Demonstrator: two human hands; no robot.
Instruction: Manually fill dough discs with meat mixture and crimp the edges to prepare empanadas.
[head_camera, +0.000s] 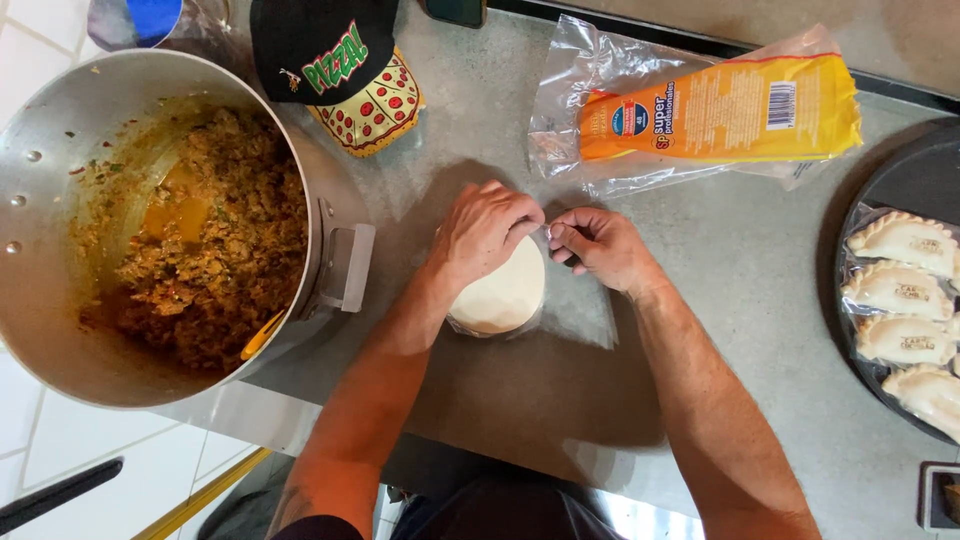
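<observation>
Head view: left hand (483, 232) rests on stack of round dough discs (503, 293) at counter (740, 270) centre, fingers curled, steadying stack. Right hand (597, 247) at 3 o'clock of stack, fingers narrow, pinching thin clear film at disc edge. Pot of meat filling (160, 225) at 9 o'clock. Folded pastries on dark tray (880, 190) at 3 o'clock. Yellow package (715, 110) at 1 o'clock.
</observation>
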